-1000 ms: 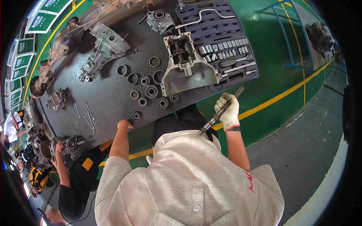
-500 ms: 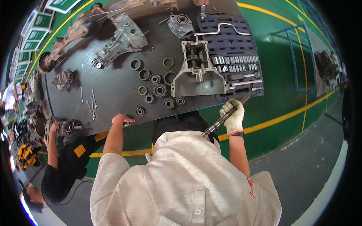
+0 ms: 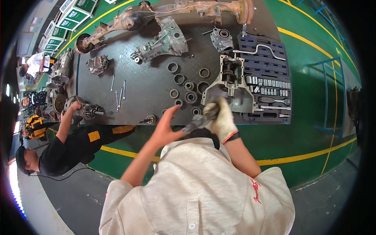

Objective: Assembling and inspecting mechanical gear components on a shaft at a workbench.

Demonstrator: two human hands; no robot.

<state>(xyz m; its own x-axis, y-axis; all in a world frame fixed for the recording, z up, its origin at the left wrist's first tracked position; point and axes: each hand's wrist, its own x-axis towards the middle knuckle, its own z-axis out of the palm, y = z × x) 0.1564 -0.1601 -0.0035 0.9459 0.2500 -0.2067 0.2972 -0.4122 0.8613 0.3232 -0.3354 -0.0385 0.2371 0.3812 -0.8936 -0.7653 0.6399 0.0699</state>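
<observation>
Left of open housing [image 3: 243,104] — way blocked by gears [image 3: 190,97]; farther left, passage allowed over tabletop [image 3: 145,86], short of wrenches [image 3: 124,90]. Right side hemmed by socket case [image 3: 263,64], far side by smaller casing [image 3: 222,43] — near-left corner overhung by gloved right hand [image 3: 223,121].

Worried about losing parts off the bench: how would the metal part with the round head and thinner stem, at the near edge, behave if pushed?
The part might roll or pivot, given its round head and thinner stem. It looks metal, so probably stiff and fairly heavy. Being at the bench edge, it could drop off.
</observation>
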